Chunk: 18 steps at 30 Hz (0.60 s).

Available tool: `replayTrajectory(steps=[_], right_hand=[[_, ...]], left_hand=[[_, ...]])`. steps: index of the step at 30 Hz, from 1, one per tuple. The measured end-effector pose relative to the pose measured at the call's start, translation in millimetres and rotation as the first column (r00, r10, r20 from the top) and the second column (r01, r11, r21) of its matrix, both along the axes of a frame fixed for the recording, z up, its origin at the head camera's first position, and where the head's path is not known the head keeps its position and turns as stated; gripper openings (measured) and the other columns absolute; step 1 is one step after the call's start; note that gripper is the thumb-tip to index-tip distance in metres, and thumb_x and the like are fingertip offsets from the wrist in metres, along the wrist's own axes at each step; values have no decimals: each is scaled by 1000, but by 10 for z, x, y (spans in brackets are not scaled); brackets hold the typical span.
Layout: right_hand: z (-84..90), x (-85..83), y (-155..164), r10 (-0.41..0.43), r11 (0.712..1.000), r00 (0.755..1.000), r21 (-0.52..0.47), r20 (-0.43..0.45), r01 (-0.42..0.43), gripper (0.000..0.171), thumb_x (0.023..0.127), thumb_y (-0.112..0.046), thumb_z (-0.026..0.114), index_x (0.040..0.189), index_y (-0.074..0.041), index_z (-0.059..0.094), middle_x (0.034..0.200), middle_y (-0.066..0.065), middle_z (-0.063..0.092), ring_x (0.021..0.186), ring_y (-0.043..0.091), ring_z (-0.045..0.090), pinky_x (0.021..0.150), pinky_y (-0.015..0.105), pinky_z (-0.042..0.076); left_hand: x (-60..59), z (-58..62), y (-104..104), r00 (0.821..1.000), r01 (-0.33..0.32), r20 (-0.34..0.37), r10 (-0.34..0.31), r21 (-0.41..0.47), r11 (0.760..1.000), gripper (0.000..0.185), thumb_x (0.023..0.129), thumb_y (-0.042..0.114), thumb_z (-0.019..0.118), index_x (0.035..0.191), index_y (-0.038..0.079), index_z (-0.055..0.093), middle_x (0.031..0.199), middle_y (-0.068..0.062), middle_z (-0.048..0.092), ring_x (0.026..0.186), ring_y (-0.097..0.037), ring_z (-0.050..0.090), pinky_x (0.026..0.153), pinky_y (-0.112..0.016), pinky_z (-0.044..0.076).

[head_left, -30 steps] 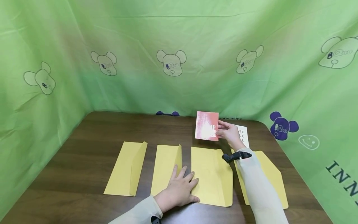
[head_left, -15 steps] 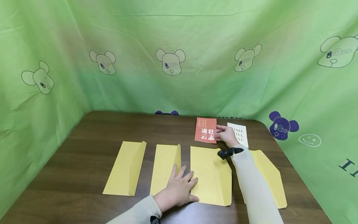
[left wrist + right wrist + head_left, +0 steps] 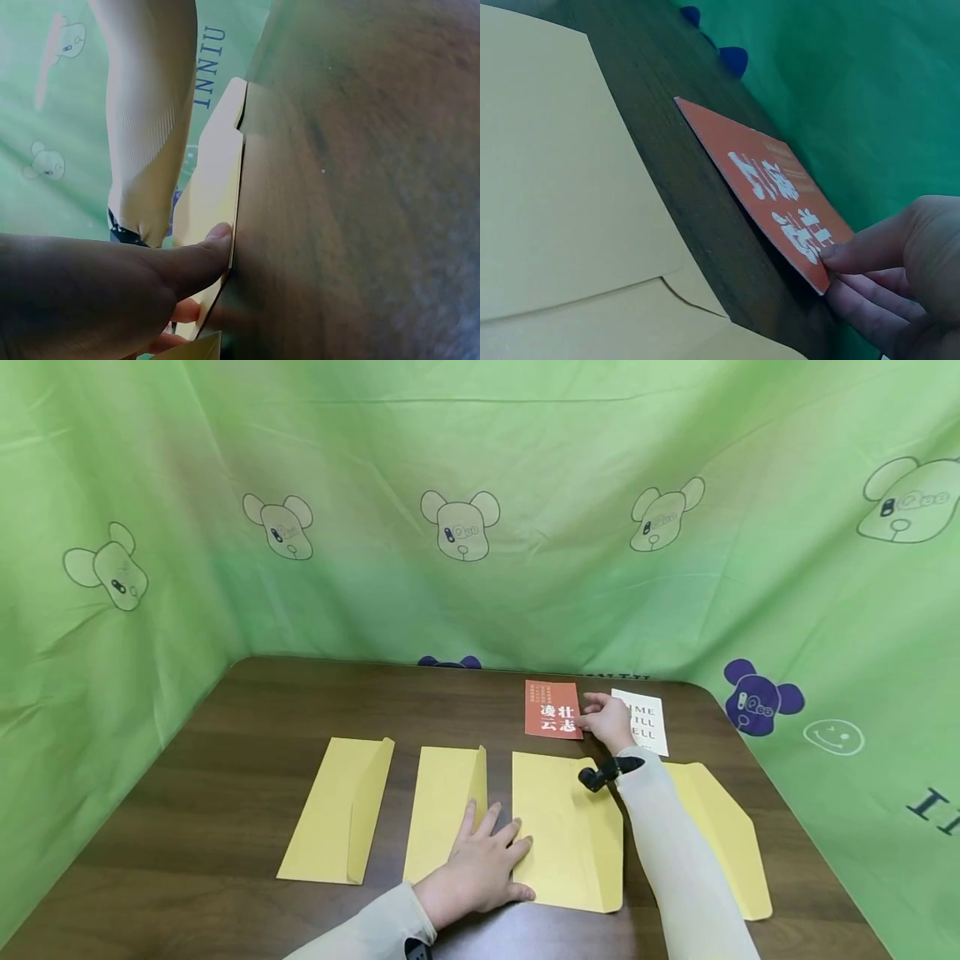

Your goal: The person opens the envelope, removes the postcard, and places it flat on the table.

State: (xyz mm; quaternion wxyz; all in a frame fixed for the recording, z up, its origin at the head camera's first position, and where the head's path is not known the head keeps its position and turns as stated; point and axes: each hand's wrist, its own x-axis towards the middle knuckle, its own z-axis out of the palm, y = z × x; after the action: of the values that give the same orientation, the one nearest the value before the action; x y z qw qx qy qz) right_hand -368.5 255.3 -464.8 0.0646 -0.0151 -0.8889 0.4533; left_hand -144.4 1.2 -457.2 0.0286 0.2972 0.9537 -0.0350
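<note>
Four yellow envelopes lie in a row on the dark wooden surface (image 3: 247, 777), all with flaps open. Counting from the person's left: the first envelope (image 3: 336, 811) and the second envelope (image 3: 442, 802) lie near each other with a strip of bare wood between them. The third envelope (image 3: 562, 827) is the widest in view. The fourth envelope (image 3: 723, 835) is partly hidden under the right sleeve (image 3: 675, 860).

Two cards lie beyond the row, near the far edge. The red card (image 3: 553, 709), printed with white characters, sits just past the third envelope. The white card (image 3: 647, 720), with dark lettering, lies just beside it to the right, partly covered by the right hand.

The right hand (image 3: 609, 720) pinches the red card at its right edge, thumb on the printed face and fingers (image 3: 870, 315) curled beneath; in the right wrist view that edge looks slightly raised off the wood while the far edge rests down.

The left hand (image 3: 480, 868) lies flat with straight, spread fingers, pressing across the second and third envelopes, its thumb (image 3: 199, 259) on the third envelope's near edge.

Green cloth (image 3: 480, 485) printed with bear heads walls the three sides.
</note>
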Motion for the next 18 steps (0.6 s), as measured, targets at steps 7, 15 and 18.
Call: replayTrajectory(steps=[7, 15, 18], right_hand=[[29, 49, -37, -27, 997, 999, 65, -22, 28, 55, 81, 3, 74, 133, 10, 56, 109, 27, 64, 102, 39, 59, 85, 45, 51], [51, 73, -22, -18, 999, 1000, 34, -22, 19, 57, 82, 3, 74, 135, 10, 54, 115, 29, 61, 107, 41, 59, 86, 45, 51], [65, 90, -11, -13, 1000, 1000, 17, -11, 13, 58, 82, 2, 73, 136, 9, 53, 116, 29, 60, 108, 40, 59, 87, 44, 50]], left_hand=[[-7, 50, 15, 999, 16, -42, -17, -36, 999, 68, 84, 73, 57, 138, 32, 57, 145, 8, 50, 144, -28, 31, 115, -57, 17], [-53, 134, 54, 998, 36, -55, -37, -28, 999, 61, 78, 72, 65, 123, 31, 62, 126, 11, 57, 141, -26, 34, 114, -58, 19], [-58, 157, 57, 999, 33, -39, -34, -22, 999, 61, 78, 72, 65, 123, 31, 62, 126, 11, 57, 141, -26, 33, 114, -58, 19]])
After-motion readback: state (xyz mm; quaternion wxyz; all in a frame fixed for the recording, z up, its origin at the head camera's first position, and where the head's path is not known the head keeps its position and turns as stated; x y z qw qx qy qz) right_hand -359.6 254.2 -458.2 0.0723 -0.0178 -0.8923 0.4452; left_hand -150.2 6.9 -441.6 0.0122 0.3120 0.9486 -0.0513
